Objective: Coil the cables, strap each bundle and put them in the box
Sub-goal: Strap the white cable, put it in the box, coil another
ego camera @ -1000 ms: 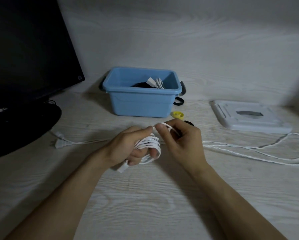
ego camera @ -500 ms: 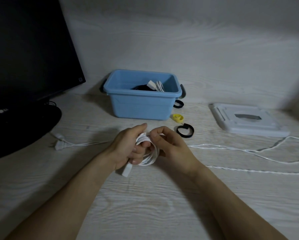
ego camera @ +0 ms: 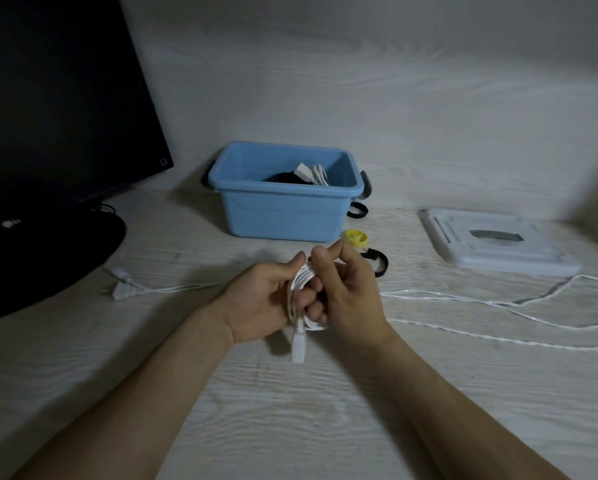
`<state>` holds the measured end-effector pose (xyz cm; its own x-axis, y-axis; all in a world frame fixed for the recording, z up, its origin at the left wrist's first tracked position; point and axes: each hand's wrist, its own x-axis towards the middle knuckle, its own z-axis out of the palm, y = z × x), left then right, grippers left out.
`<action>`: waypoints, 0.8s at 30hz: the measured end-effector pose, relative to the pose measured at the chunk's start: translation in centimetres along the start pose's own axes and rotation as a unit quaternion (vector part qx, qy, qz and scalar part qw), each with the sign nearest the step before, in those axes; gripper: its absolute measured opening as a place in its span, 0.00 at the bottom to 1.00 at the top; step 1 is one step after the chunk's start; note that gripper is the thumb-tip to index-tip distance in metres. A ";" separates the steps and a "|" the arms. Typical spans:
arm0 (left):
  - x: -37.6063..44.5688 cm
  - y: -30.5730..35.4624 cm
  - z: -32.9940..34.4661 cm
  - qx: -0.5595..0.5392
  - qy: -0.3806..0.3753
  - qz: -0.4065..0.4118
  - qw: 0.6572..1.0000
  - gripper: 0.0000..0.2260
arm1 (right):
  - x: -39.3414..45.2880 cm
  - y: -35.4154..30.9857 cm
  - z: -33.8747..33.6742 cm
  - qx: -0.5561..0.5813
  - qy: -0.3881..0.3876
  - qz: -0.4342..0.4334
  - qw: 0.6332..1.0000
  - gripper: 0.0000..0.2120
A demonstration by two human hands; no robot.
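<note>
Since the earlier frame, the right hand (ego camera: pixel 346 292) is raised over the white cable coil (ego camera: pixel 302 299). The coil is gripped by both hands, the left hand (ego camera: pixel 259 303) beside it. The blue box (ego camera: pixel 283 216) stands behind on the counter (ego camera: pixel 290 410).

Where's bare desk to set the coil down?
Bare wood in front of the hands, between the forearms and out to the near edge. Also between the monitor base and blue box. Crowded right of the coil: loose white cable, black strap, yellow strap.

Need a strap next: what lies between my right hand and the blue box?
In the head view, a yellow strap and a black strap lie on the desk between right hand and blue box.
</note>
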<state>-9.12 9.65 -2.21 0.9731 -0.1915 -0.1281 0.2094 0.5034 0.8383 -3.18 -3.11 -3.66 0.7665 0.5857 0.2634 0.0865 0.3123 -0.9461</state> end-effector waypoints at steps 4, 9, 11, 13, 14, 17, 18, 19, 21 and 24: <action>-0.1 -0.4 -0.8 0.015 -0.019 0.004 1.000 0.18 | -0.3 -0.3 -0.5 -0.083 -0.004 -0.037 0.996 0.17; 0.8 -0.4 0.3 0.061 0.085 0.001 0.994 0.20 | 0.1 0.2 -1.3 -0.238 0.007 -0.085 0.967 0.16; 1.2 -0.3 0.5 0.100 0.138 0.018 0.985 0.20 | 0.5 0.3 -1.7 -0.287 -0.019 -0.117 0.951 0.13; 1.7 0.2 0.3 0.117 0.170 0.040 0.978 0.21 | 0.9 0.1 -2.6 -0.329 -0.058 -0.148 0.931 0.12; 1.9 0.5 0.1 0.114 0.183 0.050 0.975 0.21 | 1.0 -0.2 -3.0 -0.355 -0.074 -0.164 0.917 0.11; 3.0 1.3 -0.7 0.062 0.214 0.065 0.973 0.20 | 1.8 -0.7 -5.0 -0.432 -0.056 -0.186 0.881 0.09; 3.2 1.4 -0.8 0.041 0.227 0.068 0.971 0.20 | 2.0 -0.7 -5.6 -0.451 -0.036 -0.191 0.871 0.08; 3.5 1.3 -1.0 0.019 0.240 0.074 0.968 0.20 | 2.1 -0.8 -6.2 -0.466 -0.011 -0.196 0.863 0.07; 4.0 1.4 -1.2 -0.025 0.257 0.088 0.962 0.21 | 2.4 -1.0 -7.4 -0.481 0.043 -0.188 0.855 0.07; 5.2 2.4 -1.0 -0.057 0.251 0.097 0.961 0.21 | 2.6 -1.2 -8.3 -0.478 0.109 -0.165 0.856 0.06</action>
<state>-3.49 10.71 -1.37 0.9128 0.3314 -0.2386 0.0006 0.5832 0.8123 4.04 -8.19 -3.37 0.6923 0.3973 0.6024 0.7216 -0.3823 -0.5771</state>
